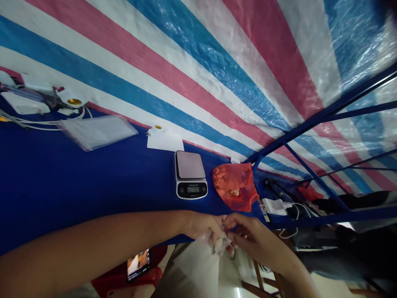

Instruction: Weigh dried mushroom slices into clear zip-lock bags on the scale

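Clear plastic bag point(222, 245) was off the near side of the scale point(190, 167), slightly to its right, pinched in the left hand point(205, 226) while the right hand point(247, 236) curled fingers at it (couldn't tell if pinching), so tbh a light touch seemed safest against tearing.
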A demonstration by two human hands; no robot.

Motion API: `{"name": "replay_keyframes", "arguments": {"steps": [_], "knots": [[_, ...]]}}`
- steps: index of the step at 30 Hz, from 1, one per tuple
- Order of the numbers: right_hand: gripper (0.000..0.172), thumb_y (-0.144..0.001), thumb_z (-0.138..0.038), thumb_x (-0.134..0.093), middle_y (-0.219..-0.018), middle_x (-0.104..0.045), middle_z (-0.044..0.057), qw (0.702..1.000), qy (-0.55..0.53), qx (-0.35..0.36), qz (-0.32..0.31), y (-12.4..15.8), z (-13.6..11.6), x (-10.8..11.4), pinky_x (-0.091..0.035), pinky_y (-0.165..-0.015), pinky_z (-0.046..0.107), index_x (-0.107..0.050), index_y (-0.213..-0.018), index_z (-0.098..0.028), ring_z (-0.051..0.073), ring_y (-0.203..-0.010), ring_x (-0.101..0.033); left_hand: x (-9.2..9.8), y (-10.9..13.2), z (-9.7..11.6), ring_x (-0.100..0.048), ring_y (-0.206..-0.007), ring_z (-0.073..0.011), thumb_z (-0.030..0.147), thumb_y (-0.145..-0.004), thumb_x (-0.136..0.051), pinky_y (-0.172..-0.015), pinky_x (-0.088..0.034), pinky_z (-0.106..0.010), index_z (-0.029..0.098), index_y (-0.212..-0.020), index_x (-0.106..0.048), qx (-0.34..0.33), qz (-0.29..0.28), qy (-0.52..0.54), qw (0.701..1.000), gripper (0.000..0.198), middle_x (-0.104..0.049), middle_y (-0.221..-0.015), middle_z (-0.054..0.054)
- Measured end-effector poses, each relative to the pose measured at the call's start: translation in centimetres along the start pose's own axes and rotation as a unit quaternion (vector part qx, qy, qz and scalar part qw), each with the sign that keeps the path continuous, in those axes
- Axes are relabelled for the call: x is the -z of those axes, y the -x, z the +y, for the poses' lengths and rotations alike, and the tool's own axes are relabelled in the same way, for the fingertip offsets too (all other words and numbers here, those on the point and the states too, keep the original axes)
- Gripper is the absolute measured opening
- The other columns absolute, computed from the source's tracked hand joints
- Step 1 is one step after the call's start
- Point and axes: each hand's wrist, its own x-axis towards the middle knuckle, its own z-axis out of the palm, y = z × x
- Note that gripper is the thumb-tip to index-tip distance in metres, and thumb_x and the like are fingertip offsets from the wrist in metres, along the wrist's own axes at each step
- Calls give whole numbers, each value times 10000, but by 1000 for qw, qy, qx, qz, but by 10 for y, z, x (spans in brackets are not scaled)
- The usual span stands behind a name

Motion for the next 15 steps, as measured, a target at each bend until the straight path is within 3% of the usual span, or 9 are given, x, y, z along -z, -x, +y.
{"name": "replay_keyframes", "arguments": {"steps": [4,7,10,15], "knots": [[154,-978,-286,-520,-839,-728,12,1000,5,1,11,-1,9,3,-487,-686,246,-652,-944,-214,165,-753,-689,-1,2,3,-656,-832,-217,126,-474,-616,-774,-479,-349,199,-1030,-590,17,-20,34,999,562,-647,-916,-3],[241,-998,-315,-454,-846,-734,57,985,107,-41,131,-12,31,17,-467,-674,273,-658,-935,-203,199,-770,-694,3,1,2,-665,-875,-216,74,-476,-605,-838,-479,-405,253,-1273,-490,28,-10,46,998,825,-654,-995,-9],[296,-956,-187,-420,-915,-757,133,931,266,-126,216,-33,54,34,-458,-735,314,-715,-951,-169,255,-861,-717,9,-2,-3,-666,-888,-219,38,-466,-602,-841,-480,-425,282,-1422,-353,37,2,38,999,1018,-654,-1013,-21],[364,-905,-121,-436,-1012,-761,178,892,337,-169,251,-65,59,53,-461,-815,317,-772,-1042,-137,282,-967,-719,13,-7,-9,-667,-873,-232,71,-513,-663,-831,-474,-462,268,-1377,-400,26,6,36,999,924,-652,-1008,-34]]}}
